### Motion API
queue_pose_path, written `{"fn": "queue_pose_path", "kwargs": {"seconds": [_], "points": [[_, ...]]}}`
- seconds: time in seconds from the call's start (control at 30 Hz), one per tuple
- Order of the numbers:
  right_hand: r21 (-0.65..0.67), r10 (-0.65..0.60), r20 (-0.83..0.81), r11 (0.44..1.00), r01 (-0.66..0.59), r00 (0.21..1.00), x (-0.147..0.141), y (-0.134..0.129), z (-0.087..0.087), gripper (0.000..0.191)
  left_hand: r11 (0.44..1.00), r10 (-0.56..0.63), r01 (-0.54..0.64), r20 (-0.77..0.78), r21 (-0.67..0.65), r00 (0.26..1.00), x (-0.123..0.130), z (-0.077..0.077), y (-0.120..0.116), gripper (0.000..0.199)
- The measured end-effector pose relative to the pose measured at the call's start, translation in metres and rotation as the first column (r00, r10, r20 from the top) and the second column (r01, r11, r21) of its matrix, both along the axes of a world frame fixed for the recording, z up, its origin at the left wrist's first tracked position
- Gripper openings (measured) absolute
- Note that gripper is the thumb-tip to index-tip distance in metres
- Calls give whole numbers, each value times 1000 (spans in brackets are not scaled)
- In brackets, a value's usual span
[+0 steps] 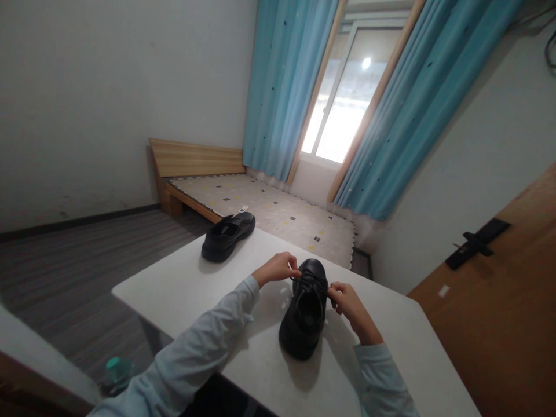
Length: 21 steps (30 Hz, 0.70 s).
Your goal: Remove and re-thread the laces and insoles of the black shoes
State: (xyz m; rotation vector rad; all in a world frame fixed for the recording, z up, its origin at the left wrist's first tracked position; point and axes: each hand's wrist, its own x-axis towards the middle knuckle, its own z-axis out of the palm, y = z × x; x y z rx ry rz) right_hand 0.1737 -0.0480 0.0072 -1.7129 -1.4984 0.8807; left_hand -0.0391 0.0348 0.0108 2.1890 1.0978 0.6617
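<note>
A black lace-up shoe stands upright on the white table, its toe pointing away from me and its opening towards me. At the left side of its laces, my left hand pinches a dark lace between thumb and fingers. On the right side of the shoe, my right hand has its fingers closed together at the edge of the lacing, on a lace end. A second black shoe rests near the table's far left edge, touched by neither hand.
Beyond the table is a low bed with a wooden headboard. A wooden door with a black handle is at the right. A green-capped container stands at lower left, below the table. Blue curtains flank the window.
</note>
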Motion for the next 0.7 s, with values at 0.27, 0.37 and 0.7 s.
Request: {"fn": "queue_pose_path", "kwargs": {"seconds": [0.27, 0.37, 0.7], "points": [[377, -72, 52, 925, 48, 996, -4, 2, 5, 24, 965, -204, 143, 290, 219, 935, 7, 12, -13, 19], [506, -1, 142, 860, -72, 990, -13, -4, 11, 23, 939, -275, 199, 263, 280, 925, 9, 14, -18, 16], [432, 95, 481, 839, -330, 871, -36, -12, 9, 27, 937, -276, 241, 115, 253, 954, 12, 11, -17, 15]]}}
